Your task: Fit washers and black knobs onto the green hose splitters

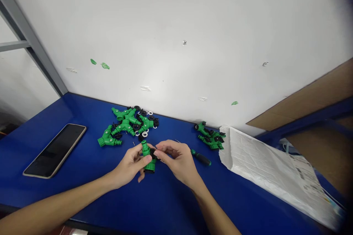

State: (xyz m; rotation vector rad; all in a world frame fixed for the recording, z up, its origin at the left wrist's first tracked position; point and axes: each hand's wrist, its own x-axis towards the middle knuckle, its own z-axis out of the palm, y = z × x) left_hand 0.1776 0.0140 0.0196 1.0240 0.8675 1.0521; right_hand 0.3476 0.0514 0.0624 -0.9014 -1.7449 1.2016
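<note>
Near the middle of the blue table, my left hand [135, 163] is wrapped round a green plastic fitting [146, 149] with black parts on it. The fitting stands roughly upright, its wider black-rimmed end down. At its right side, my right hand [176, 158] has thumb and forefinger pinched close to a black part [153, 153]; what lies between those fingertips is too small to make out. A green and black screwdriver [202, 158] lies just right of my right hand, its tip end hidden behind the hand.
Behind my left hand lies a pile of green Y-shaped fittings [125, 126] with black parts and white rings [145, 134]. More green and black fittings [212, 139] sit right, beside a white plastic bag [264, 161]. A phone [56, 150] lies left. The white wall [165, 44] rises behind.
</note>
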